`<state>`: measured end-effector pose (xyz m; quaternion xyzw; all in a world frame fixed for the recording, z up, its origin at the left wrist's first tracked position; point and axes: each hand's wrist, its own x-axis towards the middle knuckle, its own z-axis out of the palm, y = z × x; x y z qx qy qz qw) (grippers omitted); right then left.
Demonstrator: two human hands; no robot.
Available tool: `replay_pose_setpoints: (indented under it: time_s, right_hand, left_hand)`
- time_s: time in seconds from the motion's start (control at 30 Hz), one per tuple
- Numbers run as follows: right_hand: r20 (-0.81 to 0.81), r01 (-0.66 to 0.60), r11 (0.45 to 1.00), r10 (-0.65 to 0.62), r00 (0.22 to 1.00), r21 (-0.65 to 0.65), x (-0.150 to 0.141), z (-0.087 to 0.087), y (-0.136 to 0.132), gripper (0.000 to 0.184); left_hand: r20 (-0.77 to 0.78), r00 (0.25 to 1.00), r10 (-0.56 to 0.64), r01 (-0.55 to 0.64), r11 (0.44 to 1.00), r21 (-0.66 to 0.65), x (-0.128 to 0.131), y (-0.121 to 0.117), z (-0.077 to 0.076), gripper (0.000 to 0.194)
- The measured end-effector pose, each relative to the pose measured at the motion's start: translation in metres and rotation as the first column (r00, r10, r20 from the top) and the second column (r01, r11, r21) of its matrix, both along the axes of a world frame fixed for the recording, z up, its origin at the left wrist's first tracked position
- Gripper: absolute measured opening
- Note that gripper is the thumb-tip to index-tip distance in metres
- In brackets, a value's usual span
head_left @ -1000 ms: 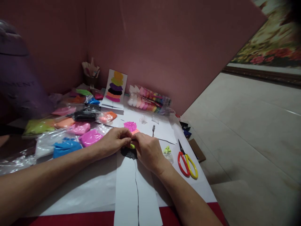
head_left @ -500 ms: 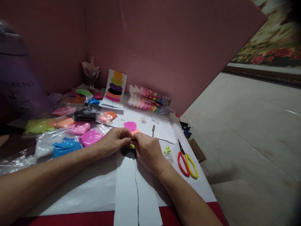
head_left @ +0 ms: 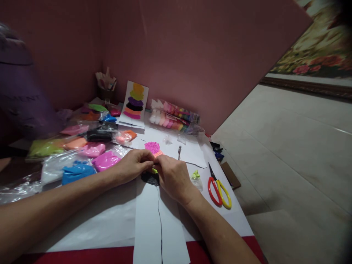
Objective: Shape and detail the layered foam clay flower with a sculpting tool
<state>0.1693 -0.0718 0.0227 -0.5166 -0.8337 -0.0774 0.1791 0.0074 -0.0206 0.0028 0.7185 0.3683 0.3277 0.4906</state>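
My left hand (head_left: 132, 165) and my right hand (head_left: 172, 176) meet over a white paper strip (head_left: 159, 223) with a thin black line down it. Their fingers are curled and pinched together around a small piece of yellow-green clay (head_left: 154, 170). Just beyond the fingers lie a pink ridged clay patch (head_left: 152, 147) and an orange bit on the strip. A black clay patch (head_left: 150, 178) shows under my right hand. A small fork (head_left: 179, 151) lies to the right of the pink patch.
Bags of coloured clay (head_left: 82, 154) crowd the left. A sample card with stacked colours (head_left: 134, 101) leans at the back beside a pack of clay sticks (head_left: 173, 117). Red-and-yellow scissors (head_left: 218, 189) lie at right near the table edge. A person in purple (head_left: 19, 84) sits at left.
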Motion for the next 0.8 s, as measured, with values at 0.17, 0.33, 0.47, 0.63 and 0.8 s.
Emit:
replay_pose_setpoints:
  time_s: [0.17,0.33,0.47,0.63,0.8]
  right_hand:
    - [0.019,-0.001,1.0,0.002,1.0,-0.009,-0.0007,0.0011,-0.0002,0.008]
    - [0.043,0.008,1.0,-0.008,0.999,0.003,-0.0007,-0.0001,0.0001,0.007]
    - [0.051,0.007,1.0,-0.007,0.999,0.013,-0.0008,-0.0005,0.0,0.008]
    - [0.051,0.007,1.0,-0.008,0.999,0.019,-0.0013,0.0006,-0.0006,0.008]
    - [0.048,0.009,1.0,-0.01,0.999,0.017,-0.0016,0.001,-0.0014,0.008]
  left_hand:
    - [0.004,1.0,-0.005,0.005,1.0,-0.006,0.0008,-0.0002,0.0007,0.018]
    - [0.009,1.0,-0.012,0.012,1.0,-0.008,0.0018,-0.0007,0.0007,0.018]
    - [-0.003,1.0,-0.008,0.008,1.0,-0.003,0.0009,-0.0015,0.0017,0.017]
    - [-0.018,1.0,-0.009,0.009,1.0,-0.001,0.0015,-0.0017,0.0042,0.018]
    - [-0.03,1.0,-0.009,0.009,1.0,0.01,0.0025,-0.0029,0.0065,0.019]
